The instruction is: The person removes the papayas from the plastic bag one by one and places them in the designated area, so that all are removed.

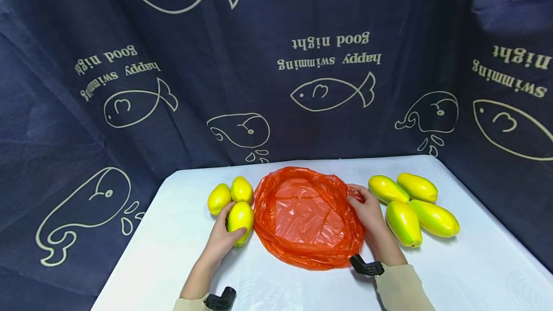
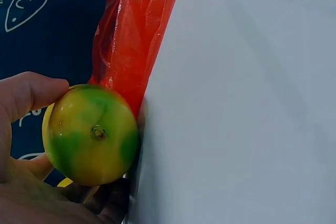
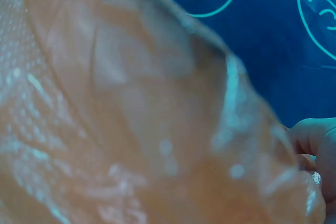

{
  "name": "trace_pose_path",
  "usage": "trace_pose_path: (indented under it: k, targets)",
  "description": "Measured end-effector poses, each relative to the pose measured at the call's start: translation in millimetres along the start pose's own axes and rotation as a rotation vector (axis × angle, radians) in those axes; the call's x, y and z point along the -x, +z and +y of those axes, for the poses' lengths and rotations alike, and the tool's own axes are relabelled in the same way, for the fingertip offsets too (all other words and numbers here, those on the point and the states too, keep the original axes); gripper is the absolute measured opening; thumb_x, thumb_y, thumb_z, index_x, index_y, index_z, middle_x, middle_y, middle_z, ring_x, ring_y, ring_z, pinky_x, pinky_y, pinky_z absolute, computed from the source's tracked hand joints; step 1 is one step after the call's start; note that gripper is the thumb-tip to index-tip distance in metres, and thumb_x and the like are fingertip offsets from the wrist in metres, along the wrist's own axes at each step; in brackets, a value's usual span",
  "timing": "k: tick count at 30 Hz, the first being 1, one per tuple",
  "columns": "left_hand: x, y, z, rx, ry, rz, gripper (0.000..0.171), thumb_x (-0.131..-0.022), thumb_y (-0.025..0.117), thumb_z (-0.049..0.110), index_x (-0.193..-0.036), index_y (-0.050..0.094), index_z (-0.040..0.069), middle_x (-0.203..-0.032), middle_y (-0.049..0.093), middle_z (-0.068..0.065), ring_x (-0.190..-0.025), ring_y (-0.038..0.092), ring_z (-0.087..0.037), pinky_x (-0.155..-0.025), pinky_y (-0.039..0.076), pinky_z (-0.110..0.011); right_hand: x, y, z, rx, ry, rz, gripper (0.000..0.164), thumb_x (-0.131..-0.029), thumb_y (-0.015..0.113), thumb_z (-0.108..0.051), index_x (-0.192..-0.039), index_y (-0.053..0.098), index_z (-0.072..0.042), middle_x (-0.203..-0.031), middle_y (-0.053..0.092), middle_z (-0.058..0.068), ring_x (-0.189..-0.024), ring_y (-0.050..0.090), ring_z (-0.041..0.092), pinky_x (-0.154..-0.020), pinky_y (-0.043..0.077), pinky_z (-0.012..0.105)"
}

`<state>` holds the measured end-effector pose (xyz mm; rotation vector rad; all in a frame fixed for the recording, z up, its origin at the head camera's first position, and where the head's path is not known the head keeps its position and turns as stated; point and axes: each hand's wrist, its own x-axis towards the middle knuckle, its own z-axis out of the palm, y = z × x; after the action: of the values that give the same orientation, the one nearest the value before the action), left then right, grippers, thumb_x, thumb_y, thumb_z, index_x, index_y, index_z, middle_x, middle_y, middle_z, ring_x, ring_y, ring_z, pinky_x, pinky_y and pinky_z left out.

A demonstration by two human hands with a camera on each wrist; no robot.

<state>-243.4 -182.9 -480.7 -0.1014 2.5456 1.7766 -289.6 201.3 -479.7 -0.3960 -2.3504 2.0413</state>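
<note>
My left hand (image 1: 221, 236) grips a yellow-green papaya (image 1: 240, 217) just left of an open red plastic bag (image 1: 308, 210). In the left wrist view the thumb lies on the upper side of that papaya (image 2: 92, 135), with other fingers beneath it, and its stem end faces the camera. Two more papayas (image 1: 219, 199) sit beyond that hand. The bag lies spread wide with its mouth facing up and its bottom showing. On the bag's right rim, my right hand (image 1: 371, 212) pinches the plastic; the right wrist view is mostly filled by the blurred bag (image 3: 131, 129).
Several yellow-green papayas (image 1: 403, 222) lie grouped on the white table (image 1: 298, 289), right of the right hand. A dark blue curtain (image 1: 259, 76) with fish and whale drawings rises behind the table and along its sides. Black cameras (image 1: 366, 266) are worn on both wrists.
</note>
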Motion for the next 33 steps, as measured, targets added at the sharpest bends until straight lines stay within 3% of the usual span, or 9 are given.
trace_pose_path:
  k: [10, 19, 23, 27, 33]
  targets:
    - [-0.8, -1.9, 0.0, -0.025, -0.031, 0.025, 0.084, -0.086, 0.073, 0.017, -0.156, 0.026, 0.02, -0.16, 0.03, -0.015, -0.145, 0.031, -0.04, -0.114, 0.028, -0.069, 0.9, 0.6, -0.5, 0.023, -0.022, 0.003, 0.046, -0.101, 0.054, -0.018, -0.146, 0.047, -0.019, -0.145, 0.049, 0.009, -0.123, 0.051, 0.027, -0.097, 0.056, 0.032]
    - [-1.5, -4.5, 1.7, -0.061, -0.012, 0.072, 0.081, -0.089, 0.07, 0.018, -0.156, 0.026, 0.016, -0.161, 0.029, -0.016, -0.148, 0.029, -0.04, -0.118, 0.025, -0.066, -1.0, 3.5, -4.8, 0.007, -0.028, -0.009, 0.052, -0.101, 0.054, -0.019, -0.151, 0.04, -0.022, -0.151, 0.044, 0.008, -0.131, 0.047, 0.027, -0.109, 0.048, 0.043]
    - [1.6, -5.5, 9.1, -0.061, 0.021, 0.113, 0.072, -0.093, 0.066, 0.017, -0.155, 0.029, 0.011, -0.161, 0.03, -0.018, -0.15, 0.027, -0.039, -0.12, 0.026, -0.062, 1.4, 0.5, -8.6, 0.073, -0.109, 0.022, 0.05, -0.101, 0.053, -0.016, -0.15, 0.043, -0.018, -0.15, 0.046, 0.011, -0.132, 0.046, 0.029, -0.113, 0.044, 0.046]
    - [1.6, -7.8, 20.8, -0.09, 0.055, 0.152, 0.065, -0.095, 0.062, 0.018, -0.153, 0.033, 0.011, -0.159, 0.035, -0.015, -0.147, 0.034, -0.037, -0.119, 0.032, -0.056, 4.7, -5.2, -15.4, 0.142, -0.191, 0.056, 0.047, -0.101, 0.052, -0.016, -0.148, 0.046, -0.016, -0.149, 0.048, 0.012, -0.134, 0.045, 0.032, -0.115, 0.041, 0.049]
    - [-8.2, -18.3, 36.2, -0.119, 0.139, 0.17, 0.057, -0.099, 0.058, 0.018, -0.151, 0.037, 0.011, -0.155, 0.042, -0.013, -0.143, 0.042, -0.034, -0.119, 0.036, -0.051, 12.0, -17.5, -25.8, 0.297, -0.329, 0.079, 0.048, -0.099, 0.053, -0.015, -0.147, 0.047, -0.012, -0.148, 0.048, 0.018, -0.137, 0.043, 0.038, -0.113, 0.039, 0.056]
